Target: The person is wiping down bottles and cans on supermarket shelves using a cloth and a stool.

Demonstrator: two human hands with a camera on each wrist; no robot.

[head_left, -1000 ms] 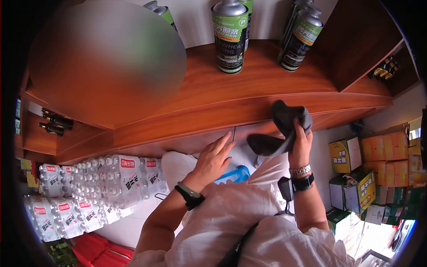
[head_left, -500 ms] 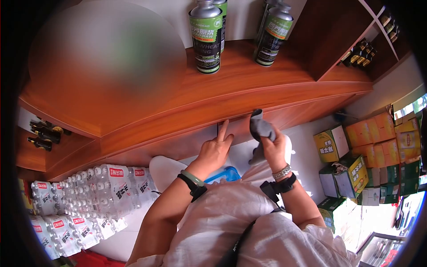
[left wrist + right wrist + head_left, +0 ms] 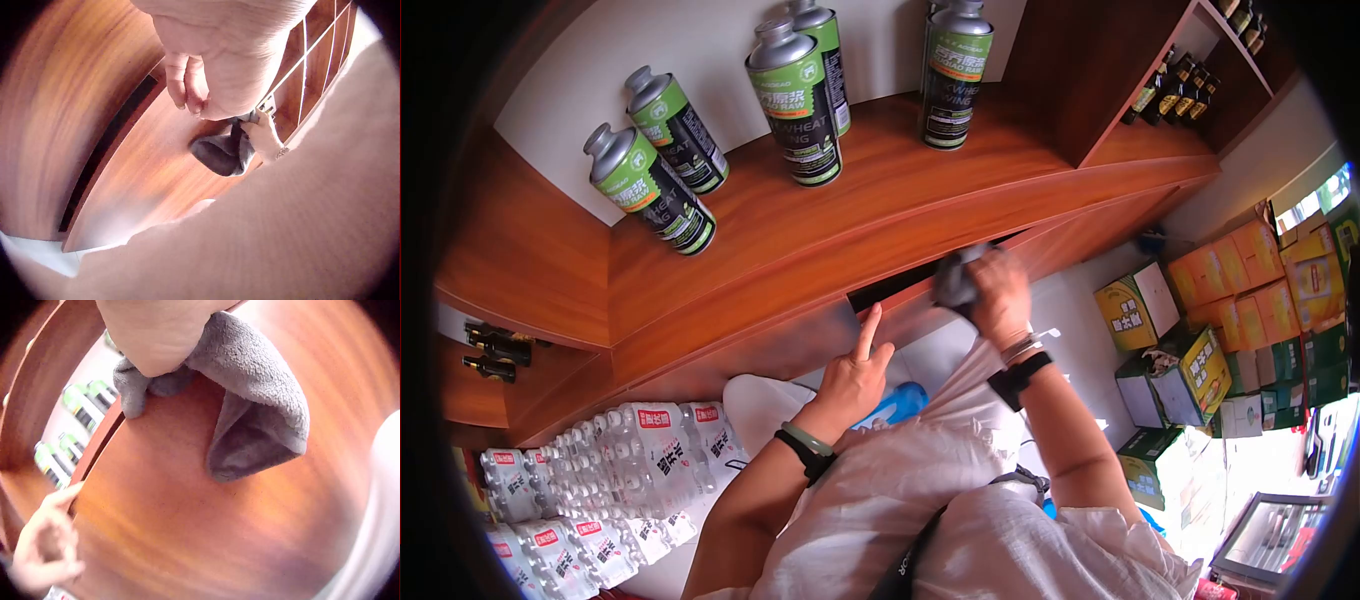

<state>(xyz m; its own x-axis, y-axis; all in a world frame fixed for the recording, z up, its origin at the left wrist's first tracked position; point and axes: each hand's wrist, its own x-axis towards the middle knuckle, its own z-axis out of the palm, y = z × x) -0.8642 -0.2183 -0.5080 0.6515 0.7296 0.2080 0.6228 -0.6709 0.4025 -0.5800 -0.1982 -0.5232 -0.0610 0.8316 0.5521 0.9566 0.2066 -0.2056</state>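
Note:
My right hand (image 3: 1000, 297) grips a grey cloth (image 3: 956, 280) at the wooden front panel below the shelf. In the right wrist view the cloth (image 3: 262, 381) hangs in folds over the panel (image 3: 156, 506). My left hand (image 3: 852, 385) has its index finger extended to the panel's top edge, beside a dark gap (image 3: 890, 288) under the counter ledge; its other fingers are bent and hold nothing. The left wrist view shows the long gap (image 3: 106, 150) and, beyond my left hand (image 3: 219, 56), the right hand (image 3: 265, 137) with the cloth (image 3: 222, 153).
Green and black cans (image 3: 800, 110) stand on the curved wooden shelf (image 3: 880, 170). Dark bottles (image 3: 1185, 95) sit in side compartments. Packs of water bottles (image 3: 660, 455) are on the left, stacked cartons (image 3: 1240, 280) on the right. Something blue (image 3: 900, 405) lies below the left hand.
The panel has come away from the ledge, and a dark gap shows. The right hand has moved left and up with the cloth. The left hand has moved to the panel's edge, index finger extended.

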